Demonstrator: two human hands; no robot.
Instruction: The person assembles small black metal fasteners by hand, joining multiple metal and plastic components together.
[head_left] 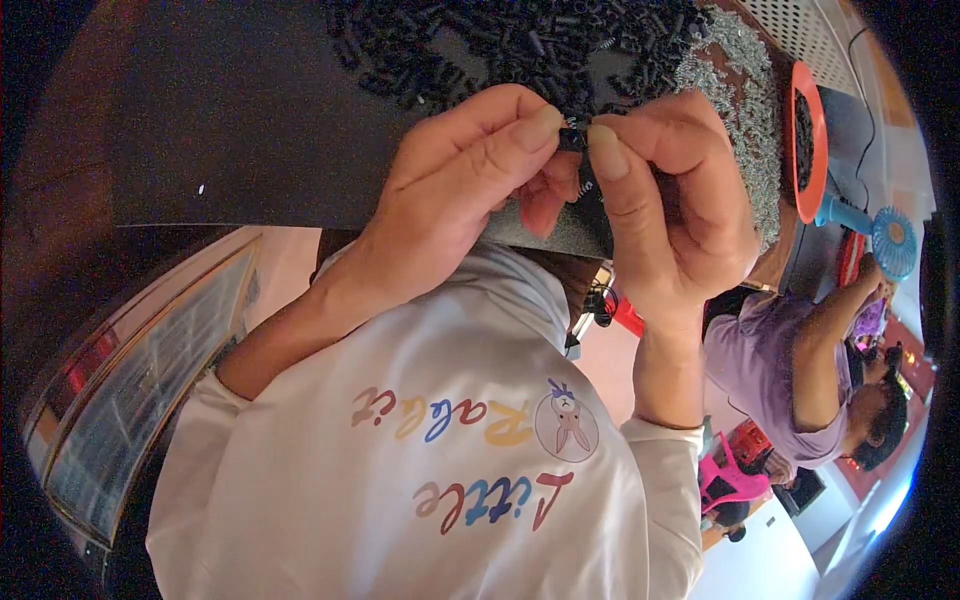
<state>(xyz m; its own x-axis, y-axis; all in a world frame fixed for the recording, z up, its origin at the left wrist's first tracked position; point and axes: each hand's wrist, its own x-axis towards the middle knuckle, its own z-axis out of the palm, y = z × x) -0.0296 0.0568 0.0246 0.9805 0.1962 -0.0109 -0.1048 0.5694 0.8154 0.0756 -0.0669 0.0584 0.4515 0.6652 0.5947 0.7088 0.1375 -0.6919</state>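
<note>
Close in front of my chest, over the table's near edge, my two hands meet fingertip to fingertip. My left hand (pixel 465 165) is closed in a pinch, thumb against forefinger. My right hand (pixel 680 195) pinches the same way from the other side. Between the fingertips shows a small black piece with a silver coil (pixel 574 125); the fingers cover most of it. A small silver spring (pixel 586 188) shows just below, between the hands, against a dark background. Behind my hands lies a heap of short black tubes (pixel 520 45).
The dark tabletop (pixel 250 130) stretches left, with one tiny white bit on it. Right of the tubes lies a pile of small silver springs (pixel 745 110). Beyond it stand an orange-rimmed bowl (pixel 808 140) and a blue handheld fan (pixel 893 243). A person in purple (pixel 775 370) sits at the right.
</note>
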